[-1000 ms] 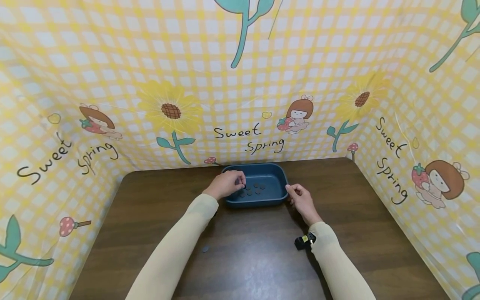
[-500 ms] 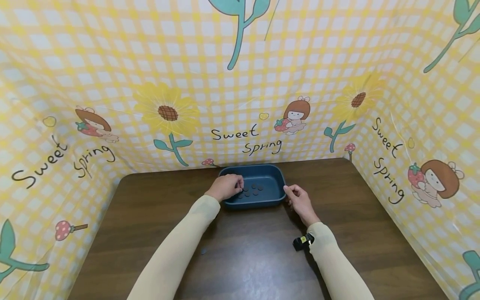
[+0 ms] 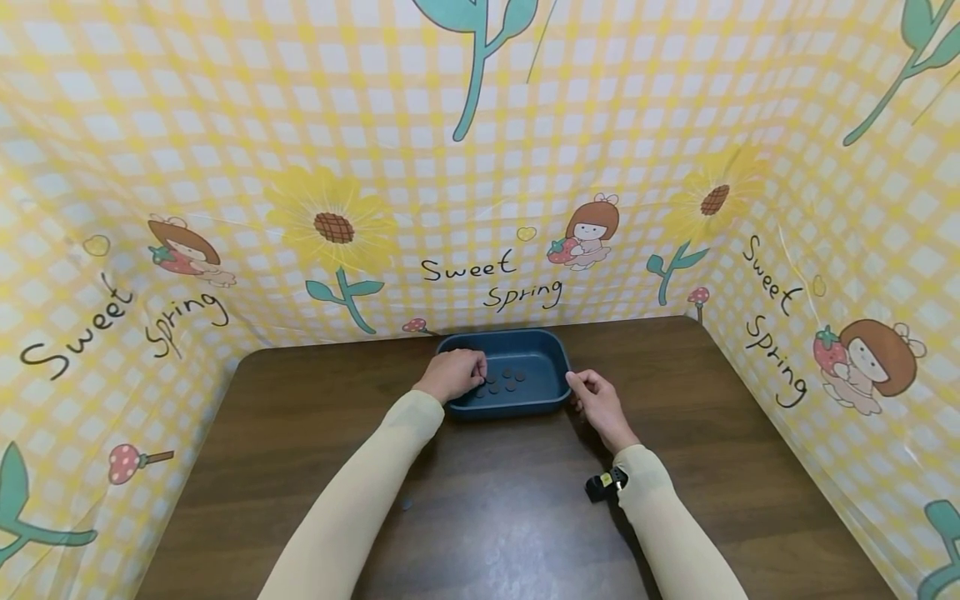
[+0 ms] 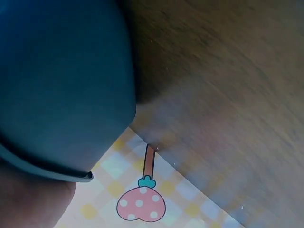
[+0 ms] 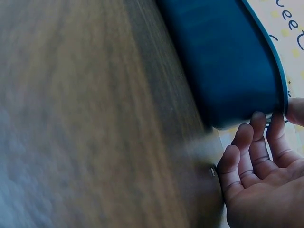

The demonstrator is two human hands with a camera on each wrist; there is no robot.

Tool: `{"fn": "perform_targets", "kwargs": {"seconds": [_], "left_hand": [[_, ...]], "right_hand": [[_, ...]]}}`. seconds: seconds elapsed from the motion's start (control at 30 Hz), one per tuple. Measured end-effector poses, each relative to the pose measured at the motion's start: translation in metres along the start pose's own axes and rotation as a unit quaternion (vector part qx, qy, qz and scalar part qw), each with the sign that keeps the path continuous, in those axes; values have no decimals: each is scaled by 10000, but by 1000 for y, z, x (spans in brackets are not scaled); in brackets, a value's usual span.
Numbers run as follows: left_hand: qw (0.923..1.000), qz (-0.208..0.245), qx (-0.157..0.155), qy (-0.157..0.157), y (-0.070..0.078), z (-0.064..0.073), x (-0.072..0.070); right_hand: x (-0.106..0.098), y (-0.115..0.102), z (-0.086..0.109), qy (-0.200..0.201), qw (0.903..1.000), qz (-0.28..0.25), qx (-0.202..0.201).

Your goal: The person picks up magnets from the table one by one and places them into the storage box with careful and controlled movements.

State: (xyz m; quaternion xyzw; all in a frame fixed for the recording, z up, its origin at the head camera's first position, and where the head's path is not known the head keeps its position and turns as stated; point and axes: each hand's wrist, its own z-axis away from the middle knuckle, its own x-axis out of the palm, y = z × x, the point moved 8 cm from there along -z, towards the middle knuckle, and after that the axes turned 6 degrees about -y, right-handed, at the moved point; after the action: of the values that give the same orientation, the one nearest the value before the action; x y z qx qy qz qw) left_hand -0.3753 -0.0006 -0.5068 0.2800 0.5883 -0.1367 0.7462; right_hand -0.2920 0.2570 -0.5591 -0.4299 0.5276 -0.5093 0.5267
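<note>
A dark blue rectangular tray (image 3: 525, 407) stands at the back of the wooden table. Several small brown coins (image 3: 510, 387) lie spread on its floor. My left hand (image 3: 452, 375) reaches over the tray's left side, fingertips bent down, pinching what looks like a dark coin close over the floor. In the left wrist view the tray's outer wall (image 4: 66, 85) hides the fingertips, leaving a bit of the hand (image 4: 33, 199). On the right end, my right hand (image 3: 602, 403) grips the rim between thumb and index finger; the other fingers (image 5: 243, 137) curl beside the outer wall.
One small bluish-grey disc (image 3: 407, 504) lies on the table (image 3: 495, 517) beside the left forearm. A yellow checked cloth (image 3: 480, 183) with printed flowers and words rises behind the tray and along both sides. A black wrist camera (image 3: 603, 484) sits on the right wrist.
My left hand has dipped slightly lower into the tray, its fingertips nearer the floor. My right hand keeps its grip on the rim. The whole head view has shifted a little.
</note>
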Motion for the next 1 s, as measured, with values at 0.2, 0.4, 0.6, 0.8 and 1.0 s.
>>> {"fn": "perform_targets", "kwargs": {"seconds": [0.2,0.4,0.6,0.8,1.0], "left_hand": [[9999,-117,-124,-10,-1,-1,1],[9993,-285,-249,-47,-3,-4,5],[9988,-357,-341,6,-3,-4,6],[9982,-427,-425,-7,-1,-1,4],[9975,-554,-440,0,-1,-1,5]], "right_hand": [[0,0,-1,3,10000,40,-27],[0,-1,1,-12,10000,64,-39],[0,-1,1,-61,10000,38,47],[2,-11,4,-210,9996,65,194],[1,-1,0,-126,9998,-31,144]]}}
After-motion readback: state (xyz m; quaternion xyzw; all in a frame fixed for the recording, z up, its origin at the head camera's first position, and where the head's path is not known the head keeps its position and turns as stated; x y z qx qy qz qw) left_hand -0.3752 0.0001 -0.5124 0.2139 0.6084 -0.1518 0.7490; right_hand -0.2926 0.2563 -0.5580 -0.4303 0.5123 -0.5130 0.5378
